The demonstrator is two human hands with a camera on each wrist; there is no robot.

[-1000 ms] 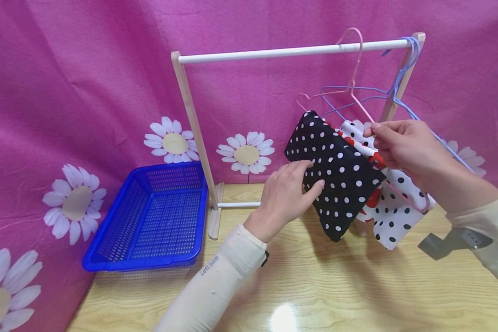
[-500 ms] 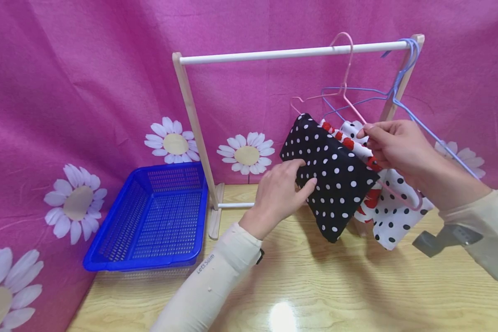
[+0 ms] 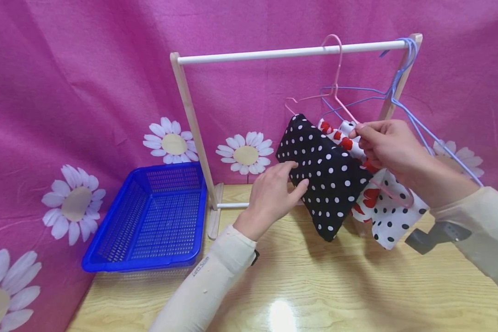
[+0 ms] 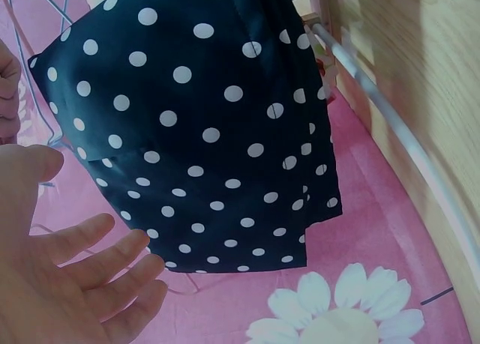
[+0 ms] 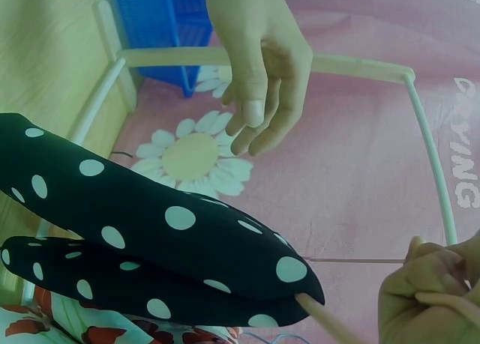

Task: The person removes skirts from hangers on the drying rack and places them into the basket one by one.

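Observation:
A pink wire hanger (image 3: 338,69) hooks over the white rod (image 3: 253,56) of a small rack. Draped over the hanger is a black cloth with white dots (image 3: 325,173), folded in two. My right hand (image 3: 392,145) pinches the hanger's right shoulder between thumb and fingers. To the left of the cloth, my left hand (image 3: 269,193) hovers with relaxed, spread fingers and holds nothing; the right wrist view has this left hand (image 5: 262,74) apart from the cloth. Behind hang a white cloth with red flowers (image 3: 370,198) and a white cloth with black dots (image 3: 398,216), both partly hidden.
Blue wire hangers (image 3: 392,90) crowd the rod's right end. A blue plastic basket (image 3: 145,266) stands left of the rack on the wooden table (image 3: 315,290). The rack's wooden left post (image 3: 192,120) rises beside the basket. A pink flowered curtain (image 3: 108,83) covers the back.
The pink hanger and its black dotted cloth have slid left along the rod. Both hands have moved left with it, the right still pinching the hanger.

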